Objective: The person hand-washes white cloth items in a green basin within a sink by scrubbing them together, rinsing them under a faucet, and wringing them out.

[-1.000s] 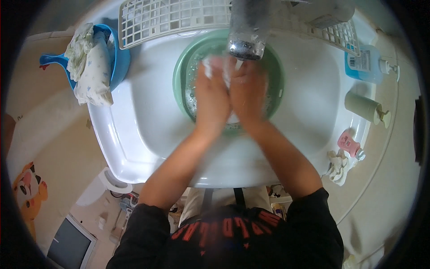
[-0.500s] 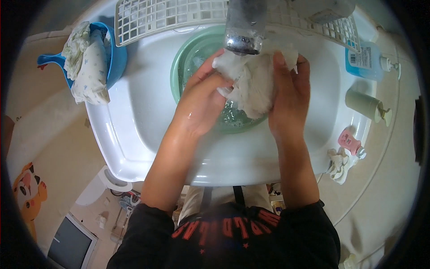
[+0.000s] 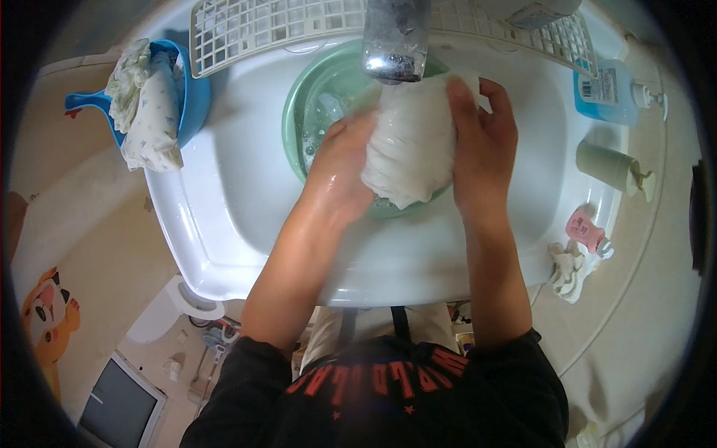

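A wet white cloth [image 3: 412,145] is stretched and folded between my two hands, just below the faucet [image 3: 396,56]. My left hand [image 3: 340,164] grips its left side; the fingers are blurred and partly behind the fabric. On the other side my right hand [image 3: 484,149] is closed on the cloth, thumb in front and fingers behind. Under the cloth stands a green basin [image 3: 293,123] holding sudsy water, set in the white sink [image 3: 246,179].
A blue dipper [image 3: 196,97] with patterned cloths is at the left rim. White plastic grids [image 3: 276,33] line the back. Along the right stand a blue soap bottle [image 3: 605,93], a pale green pump bottle [image 3: 606,166], a pink bottle [image 3: 584,230] and a crumpled white cloth [image 3: 567,270].
The bunched cloth has been spread into a smoother, longer shape. My left hand has moved slightly down, while my right hand stays in nearly the same place.
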The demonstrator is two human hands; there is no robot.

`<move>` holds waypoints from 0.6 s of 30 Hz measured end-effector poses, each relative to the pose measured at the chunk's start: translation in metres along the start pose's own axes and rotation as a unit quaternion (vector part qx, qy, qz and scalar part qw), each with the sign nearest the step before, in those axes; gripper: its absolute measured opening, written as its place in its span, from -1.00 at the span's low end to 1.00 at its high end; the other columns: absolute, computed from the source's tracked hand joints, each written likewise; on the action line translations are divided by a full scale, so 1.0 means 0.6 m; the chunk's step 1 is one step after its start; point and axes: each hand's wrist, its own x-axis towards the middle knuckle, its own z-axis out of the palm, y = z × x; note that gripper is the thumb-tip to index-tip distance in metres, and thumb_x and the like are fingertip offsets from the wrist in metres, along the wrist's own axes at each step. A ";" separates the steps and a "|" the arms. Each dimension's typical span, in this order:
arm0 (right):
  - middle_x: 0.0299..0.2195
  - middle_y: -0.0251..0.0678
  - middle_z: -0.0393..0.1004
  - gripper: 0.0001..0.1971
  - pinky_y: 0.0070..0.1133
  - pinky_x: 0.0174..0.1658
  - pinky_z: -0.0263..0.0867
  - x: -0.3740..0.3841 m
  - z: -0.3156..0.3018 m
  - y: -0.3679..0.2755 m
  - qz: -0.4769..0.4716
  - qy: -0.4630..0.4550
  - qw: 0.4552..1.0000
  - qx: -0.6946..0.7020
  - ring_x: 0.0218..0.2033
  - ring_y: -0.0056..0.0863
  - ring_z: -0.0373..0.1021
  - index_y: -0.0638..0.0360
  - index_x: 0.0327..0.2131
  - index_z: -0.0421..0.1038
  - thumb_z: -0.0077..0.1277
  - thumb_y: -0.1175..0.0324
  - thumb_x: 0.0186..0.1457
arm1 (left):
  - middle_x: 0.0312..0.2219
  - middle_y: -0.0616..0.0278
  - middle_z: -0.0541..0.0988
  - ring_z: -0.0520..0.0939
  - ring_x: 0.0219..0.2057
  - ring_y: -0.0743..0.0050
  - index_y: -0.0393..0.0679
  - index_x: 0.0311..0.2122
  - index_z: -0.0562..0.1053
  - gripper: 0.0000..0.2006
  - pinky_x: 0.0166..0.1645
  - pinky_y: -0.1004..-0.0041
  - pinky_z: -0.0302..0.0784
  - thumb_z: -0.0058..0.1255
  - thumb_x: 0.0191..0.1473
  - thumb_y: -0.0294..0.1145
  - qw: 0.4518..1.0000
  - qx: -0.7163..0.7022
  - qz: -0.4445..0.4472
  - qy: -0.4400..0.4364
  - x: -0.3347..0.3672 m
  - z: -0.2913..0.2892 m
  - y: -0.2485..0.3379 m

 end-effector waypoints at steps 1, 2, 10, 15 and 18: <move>-0.49 -0.33 0.51 -0.68 -0.70 -0.45 0.28 0.002 0.005 0.002 0.000 0.000 1.000 0.002 -0.50 -0.70 0.35 0.28 -0.15 0.27 0.02 0.23 0.20 | -0.04 0.13 0.50 0.55 -0.08 0.34 -0.27 0.09 0.31 -0.60 0.02 0.36 0.48 -0.22 0.28 -0.20 0.999 -0.031 0.028 -0.018 0.002 0.001 -0.001; -0.42 -0.31 0.51 -0.67 -0.68 -0.39 0.30 0.003 0.015 0.002 0.031 0.017 0.999 -0.014 -0.45 -0.69 0.36 0.27 -0.12 0.27 0.00 0.22 0.21 | -0.04 0.13 0.50 0.55 -0.08 0.34 -0.27 0.09 0.31 -0.60 0.02 0.36 0.48 -0.22 0.28 -0.20 0.999 -0.030 0.028 -0.018 0.005 0.002 -0.002; 0.01 -0.31 0.32 -0.56 -0.51 0.03 0.27 -0.049 0.090 0.037 0.175 -0.050 0.910 0.372 -0.01 -0.50 0.31 0.17 0.14 0.12 -0.14 0.22 0.27 | -0.10 0.20 0.49 0.51 -0.10 0.46 -0.22 0.09 0.30 -0.57 0.02 0.43 0.41 -0.22 0.29 -0.11 0.921 0.198 0.299 0.153 0.024 -0.012 -0.025; 0.02 -0.28 0.34 -0.59 -0.51 0.01 0.31 -0.032 0.099 0.030 0.173 0.000 0.936 0.306 -0.02 -0.46 0.34 0.19 0.14 0.16 -0.15 0.32 0.26 | -0.07 0.18 0.44 0.45 -0.10 0.49 -0.12 0.13 0.25 -0.58 -0.10 0.48 0.40 -0.15 0.27 -0.14 0.858 0.248 0.362 0.268 -0.016 0.023 -0.036; 0.00 -0.21 0.34 -0.50 -0.56 0.02 0.27 -0.023 0.098 0.034 0.125 0.033 0.942 0.310 -0.05 -0.48 0.33 0.26 0.18 0.08 -0.10 0.31 0.23 | -0.08 0.20 0.44 0.45 -0.09 0.45 -0.05 0.14 0.24 -0.59 -0.09 0.47 0.40 -0.14 0.26 -0.15 0.934 0.093 0.233 0.254 -0.045 0.060 -0.024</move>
